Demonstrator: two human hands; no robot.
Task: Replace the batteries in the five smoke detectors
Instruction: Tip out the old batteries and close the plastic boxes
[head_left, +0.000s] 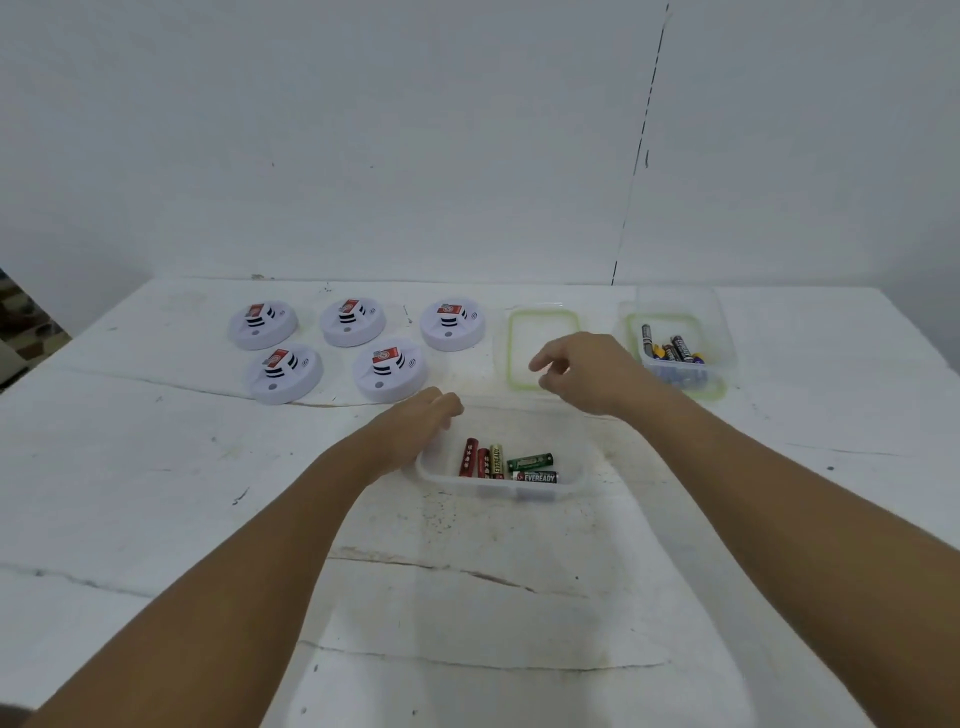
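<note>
Several round white smoke detectors (353, 322) with red labels lie in two rows at the back left of the table. In front of me stands a clear plastic box (576, 480) holding several red and green batteries (493, 461). My left hand (415, 423) rests against that box's left wall, fingers curled on its rim. My right hand (587, 371) hovers above the box's far side, fingers apart and holding nothing. A second clear box (722, 332) at the back right holds several dark batteries (672, 348).
A green-rimmed clear lid (511, 353) lies flat between the detectors and the second box, partly behind my right hand. The second box sits on another green-rimmed lid (714, 392). The white table (467, 597) is scuffed and cracked; a white wall stands behind.
</note>
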